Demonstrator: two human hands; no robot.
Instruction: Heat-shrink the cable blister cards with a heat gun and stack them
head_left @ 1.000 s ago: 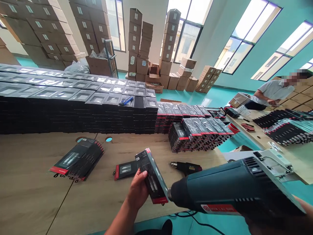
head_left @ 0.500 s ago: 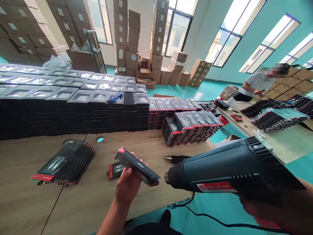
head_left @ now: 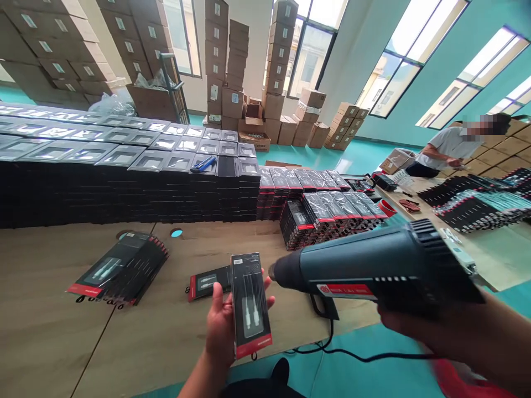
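My left hand [head_left: 219, 323] holds a flat black retail box [head_left: 250, 304] with a red end and a clear window, its face turned up toward me. My right hand [head_left: 418, 323] grips the handle of a dark teal heat gun [head_left: 373, 271], whose nozzle points left at the box's upper right edge, a short gap away. Both hover over the front edge of a wooden table [head_left: 50, 342]. Another such box [head_left: 207, 283] lies flat on the table just behind my left hand.
A fanned stack of boxes [head_left: 120, 268] lies to the left. Tall rows of black boxes [head_left: 124, 182] fill the back, with wrapped red-edged packs [head_left: 332, 213] to the right. The heat gun's cord [head_left: 332, 348] hangs off the table edge. A person [head_left: 452, 146] leans over another table at right.
My left hand has turned the box from edge-on to face-up and upright. The heat gun has risen and moved left, its nozzle now beside the box's top corner.
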